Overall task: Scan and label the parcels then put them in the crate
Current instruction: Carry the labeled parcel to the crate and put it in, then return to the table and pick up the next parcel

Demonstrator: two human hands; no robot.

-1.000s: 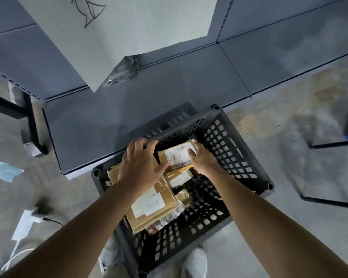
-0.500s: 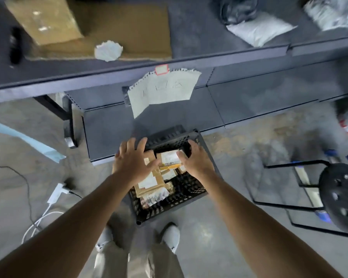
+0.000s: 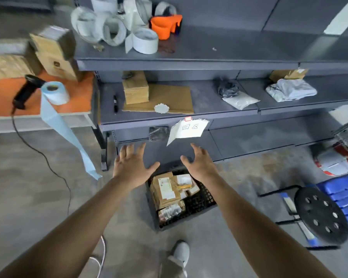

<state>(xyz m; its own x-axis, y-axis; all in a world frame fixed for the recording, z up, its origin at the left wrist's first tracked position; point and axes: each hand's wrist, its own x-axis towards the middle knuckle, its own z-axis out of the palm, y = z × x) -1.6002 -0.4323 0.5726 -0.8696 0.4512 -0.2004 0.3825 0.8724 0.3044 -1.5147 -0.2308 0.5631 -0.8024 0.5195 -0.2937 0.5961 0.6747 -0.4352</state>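
Note:
A black perforated crate point(image 3: 201, 205) stands on the floor in front of the shelving, holding several brown parcels point(image 3: 165, 190) with white labels. My left hand point(image 3: 132, 167) hovers above the crate's far left corner, fingers spread and empty. My right hand point(image 3: 199, 163) hovers above the far right corner, also spread and empty. On the middle shelf lie a cardboard box point(image 3: 136, 91), a white padded parcel point(image 3: 240, 100) and a grey bagged parcel point(image 3: 291, 90). A black handheld scanner point(image 3: 25, 91) and a blue label roll point(image 3: 55, 93) rest on the orange table at left.
The grey shelving point(image 3: 189, 63) carries tape and label rolls point(image 3: 117, 27) on top. A paper sign point(image 3: 186, 130) hangs off the shelf edge above the crate. A black stool point(image 3: 321, 215) and blue crates point(image 3: 344, 195) stand at right. The scanner's cable point(image 3: 48, 163) trails over the floor.
Both hands have let go of the small parcel, now lying in the crate, and lifted away from it with fingers spread. The view has risen and pulled back, showing the shelves.

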